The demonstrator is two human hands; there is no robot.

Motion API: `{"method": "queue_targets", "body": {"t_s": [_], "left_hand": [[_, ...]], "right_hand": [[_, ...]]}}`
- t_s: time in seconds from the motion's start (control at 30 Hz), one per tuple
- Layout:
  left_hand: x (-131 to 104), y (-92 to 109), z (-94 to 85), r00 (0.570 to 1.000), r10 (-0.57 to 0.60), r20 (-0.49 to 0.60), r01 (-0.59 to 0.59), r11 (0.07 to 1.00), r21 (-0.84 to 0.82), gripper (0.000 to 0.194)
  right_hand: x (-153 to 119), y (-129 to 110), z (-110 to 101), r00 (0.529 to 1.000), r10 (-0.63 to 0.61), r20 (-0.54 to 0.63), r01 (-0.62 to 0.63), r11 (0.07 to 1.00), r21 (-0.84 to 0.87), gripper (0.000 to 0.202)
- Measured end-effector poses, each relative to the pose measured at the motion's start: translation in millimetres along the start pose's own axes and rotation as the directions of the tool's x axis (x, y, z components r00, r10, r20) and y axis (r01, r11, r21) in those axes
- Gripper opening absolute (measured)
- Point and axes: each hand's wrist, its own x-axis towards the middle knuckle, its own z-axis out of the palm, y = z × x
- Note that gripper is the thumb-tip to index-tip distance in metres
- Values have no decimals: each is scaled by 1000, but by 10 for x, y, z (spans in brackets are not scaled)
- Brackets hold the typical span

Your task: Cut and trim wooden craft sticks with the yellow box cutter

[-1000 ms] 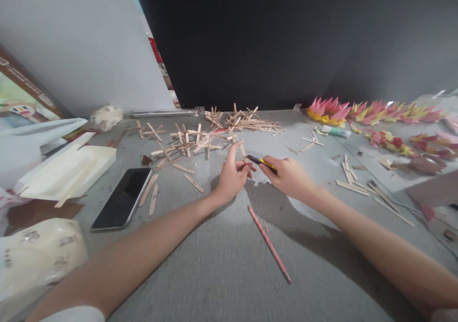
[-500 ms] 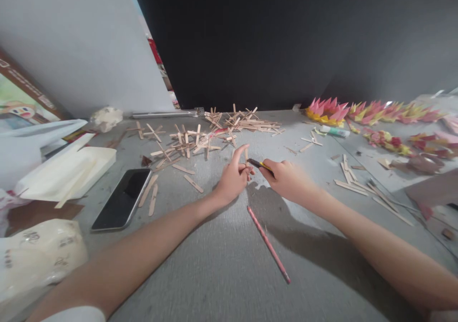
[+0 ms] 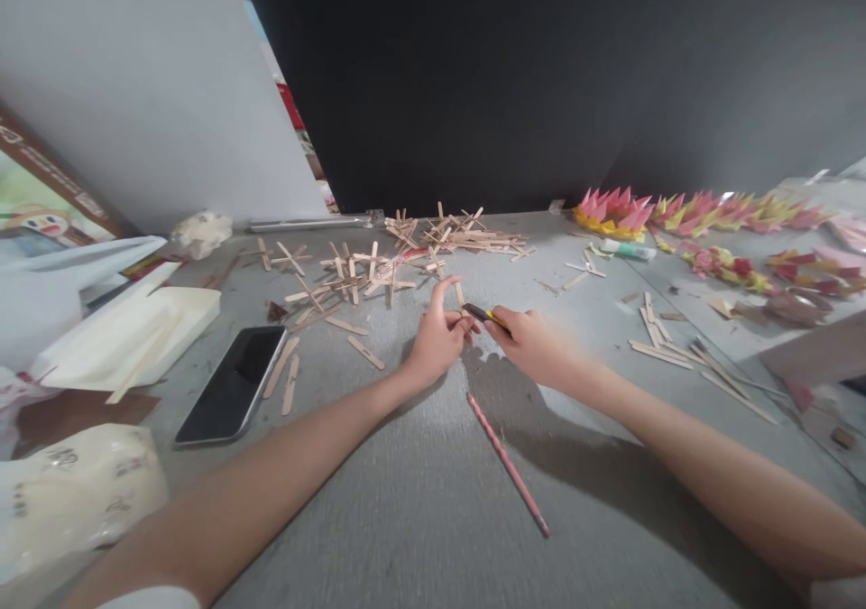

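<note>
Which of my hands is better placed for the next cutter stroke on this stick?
Probably your right hand: it grips the cutter, its dark end close to the wooden stick, while your left hand holds that stick.

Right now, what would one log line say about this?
left hand: holds wooden stick | right hand: grips cutter near stick | pink rod: lies on table

One cutter [image 3: 479, 312], one phone [image 3: 232, 383], one pink pencil [image 3: 508, 464], one glue stick [image 3: 628, 250]. Wooden sticks [image 3: 488, 241]: many (too heaped to count).

Grey tabletop [image 3: 379, 510]; phone [image 3: 231, 385]; pink pencil [image 3: 507, 463]; wooden sticks [image 3: 353, 281]; white tube [image 3: 628, 250], perhaps glue
</note>
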Motion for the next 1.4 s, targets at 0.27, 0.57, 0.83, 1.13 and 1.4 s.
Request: {"method": "queue_targets", "body": {"t_s": [0.27,0.57,0.83,1.13,1.4], "left_hand": [[42,1,-9,997,-55,51,61,990,-129,72],[35,7,-16,984,-71,164,96,983,-154,74],[67,8,-33,995,-25,98,45,977,-208,90],[65,33,-63,988,-17,151,54,969,-243,93],[35,88,-77,970,-57,237,105,975,-195,83]], "right_hand": [[64,85,7,998,-65,27,57,974,218,32],[111,227,-189,983,-117,142,71,954,292,34],[82,104,-44,985,-110,132,58,937,345,31],[122,175,-91,989,-116,95,75,930,361,34],[163,349,-208,954,-279,111,241,932,271,33]]}}
